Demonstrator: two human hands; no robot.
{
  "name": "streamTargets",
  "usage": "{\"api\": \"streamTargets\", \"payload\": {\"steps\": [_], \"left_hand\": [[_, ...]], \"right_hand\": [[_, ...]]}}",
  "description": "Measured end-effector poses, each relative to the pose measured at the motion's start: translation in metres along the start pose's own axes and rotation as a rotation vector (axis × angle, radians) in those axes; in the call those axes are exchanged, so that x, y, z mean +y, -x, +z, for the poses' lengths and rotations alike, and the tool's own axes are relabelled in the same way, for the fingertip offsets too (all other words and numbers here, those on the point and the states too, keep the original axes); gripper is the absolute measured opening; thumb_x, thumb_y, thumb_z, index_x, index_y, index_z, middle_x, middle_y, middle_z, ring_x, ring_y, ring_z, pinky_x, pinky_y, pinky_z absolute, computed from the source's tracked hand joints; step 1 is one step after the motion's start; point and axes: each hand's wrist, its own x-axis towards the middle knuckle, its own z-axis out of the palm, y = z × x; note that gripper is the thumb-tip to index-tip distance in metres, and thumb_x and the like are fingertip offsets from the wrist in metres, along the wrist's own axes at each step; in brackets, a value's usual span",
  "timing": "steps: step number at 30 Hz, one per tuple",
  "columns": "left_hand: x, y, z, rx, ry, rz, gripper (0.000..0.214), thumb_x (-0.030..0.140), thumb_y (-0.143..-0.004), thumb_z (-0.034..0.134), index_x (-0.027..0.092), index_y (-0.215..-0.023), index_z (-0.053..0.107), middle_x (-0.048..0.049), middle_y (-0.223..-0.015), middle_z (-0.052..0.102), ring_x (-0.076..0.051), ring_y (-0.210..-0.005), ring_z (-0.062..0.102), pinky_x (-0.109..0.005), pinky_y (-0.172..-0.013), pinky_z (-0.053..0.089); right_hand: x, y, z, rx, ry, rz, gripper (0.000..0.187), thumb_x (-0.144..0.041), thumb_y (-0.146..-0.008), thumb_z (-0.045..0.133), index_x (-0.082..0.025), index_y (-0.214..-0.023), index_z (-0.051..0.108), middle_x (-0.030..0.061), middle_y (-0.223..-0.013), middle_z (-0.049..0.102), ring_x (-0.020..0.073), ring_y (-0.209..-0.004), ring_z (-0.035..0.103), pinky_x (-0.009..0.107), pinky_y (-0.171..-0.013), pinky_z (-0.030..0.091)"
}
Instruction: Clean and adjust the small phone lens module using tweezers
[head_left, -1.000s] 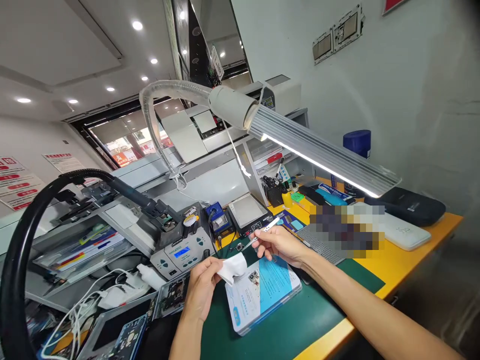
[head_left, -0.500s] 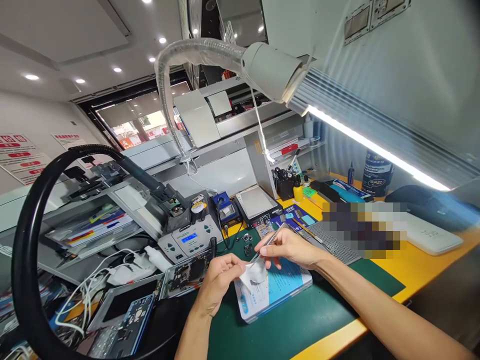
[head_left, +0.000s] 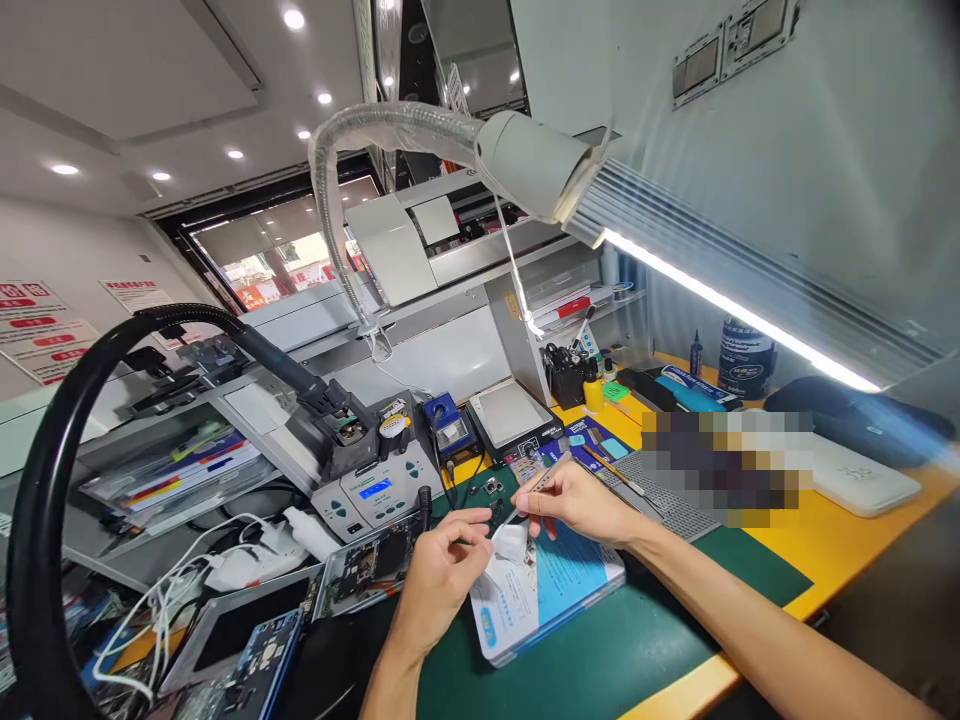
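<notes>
My left hand (head_left: 446,578) pinches a small white wipe (head_left: 507,549) between thumb and fingers, just above a blue-and-white booklet (head_left: 541,596) lying on the green mat (head_left: 600,655). My right hand (head_left: 581,500) is closed on metal tweezers (head_left: 530,496), whose tips point down-left into the wipe. The two hands almost touch over the booklet's far-left corner. Small loose parts (head_left: 493,487) lie on the mat just beyond the hands.
A soldering station (head_left: 373,494) and a phone board (head_left: 364,571) sit left of the hands. A gooseneck bar lamp (head_left: 675,270) hangs over the yellow bench (head_left: 825,540). A thick black hose (head_left: 52,460) arcs at left above cables and phones. Tool holder (head_left: 562,375) and hot plate (head_left: 510,413) stand behind.
My right hand brought the tweezers down from above the mat to the wipe. The left hand moved the wipe slightly right, and the view shifted closer under the lamp.
</notes>
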Motion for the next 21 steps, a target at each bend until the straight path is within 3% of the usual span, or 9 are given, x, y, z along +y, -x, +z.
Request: {"api": "streamTargets", "payload": {"steps": [2, 5, 9, 15, 18, 21], "left_hand": [[-0.002, -0.001, 0.004, 0.074, -0.092, 0.053, 0.020, 0.036, -0.077, 0.071, 0.017, -0.069, 0.071, -0.0145, -0.116, 0.066, -0.027, -0.098, 0.066, -0.033, -0.078, 0.052], [-0.006, -0.002, 0.013, 0.181, -0.187, 0.089, 0.023, 0.039, -0.080, 0.068, 0.017, -0.071, 0.071, -0.0074, -0.089, 0.063, -0.019, -0.074, 0.059, -0.027, -0.063, 0.046], [-0.008, -0.004, 0.027, 0.184, -0.091, 0.026, 0.026, 0.042, -0.082, 0.069, 0.017, -0.075, 0.071, 0.0007, -0.060, 0.054, -0.014, -0.058, 0.048, -0.025, -0.055, 0.036], [-0.002, -0.004, 0.031, 0.152, 0.100, -0.037, 0.024, 0.036, -0.078, 0.068, 0.015, -0.086, 0.075, -0.0080, -0.079, 0.073, -0.017, -0.066, 0.061, -0.026, -0.060, 0.047], [0.002, -0.002, 0.026, 0.089, 0.182, -0.064, 0.030, 0.036, -0.078, 0.065, 0.013, -0.094, 0.076, -0.0114, -0.087, 0.075, -0.018, -0.068, 0.065, -0.026, -0.059, 0.050], [0.003, -0.001, 0.023, 0.082, 0.203, -0.065, 0.036, 0.043, -0.082, 0.065, 0.012, -0.096, 0.077, -0.0102, -0.081, 0.073, -0.019, -0.069, 0.065, -0.027, -0.061, 0.051]], "right_hand": [[0.004, -0.002, 0.001, 0.060, -0.028, -0.009, 0.037, -0.049, -0.082, 0.076, -0.013, -0.073, 0.073, 0.0031, -0.060, 0.070, 0.0127, -0.050, 0.057, 0.024, -0.048, 0.044], [0.008, -0.005, 0.004, 0.133, -0.097, -0.013, 0.040, -0.051, -0.082, 0.076, -0.012, -0.071, 0.073, 0.0045, -0.062, 0.071, 0.0112, -0.049, 0.056, 0.025, -0.051, 0.044], [0.010, -0.007, 0.005, 0.179, -0.240, 0.028, 0.039, -0.050, -0.080, 0.079, -0.011, -0.076, 0.074, 0.0063, -0.069, 0.073, 0.0105, -0.052, 0.058, 0.024, -0.052, 0.045], [0.007, -0.005, 0.006, 0.131, -0.360, 0.140, 0.034, -0.043, -0.075, 0.084, -0.010, -0.080, 0.075, 0.0086, -0.077, 0.074, 0.0111, -0.056, 0.063, 0.021, -0.049, 0.047], [0.004, -0.004, 0.007, 0.095, -0.345, 0.161, 0.033, -0.041, -0.076, 0.084, -0.009, -0.078, 0.075, 0.0087, -0.072, 0.074, 0.0109, -0.052, 0.062, 0.021, -0.049, 0.047], [0.004, -0.003, 0.008, 0.059, -0.300, 0.161, 0.035, -0.042, -0.076, 0.083, -0.008, -0.073, 0.074, 0.0081, -0.062, 0.072, 0.0117, -0.049, 0.061, 0.022, -0.050, 0.046]]}}
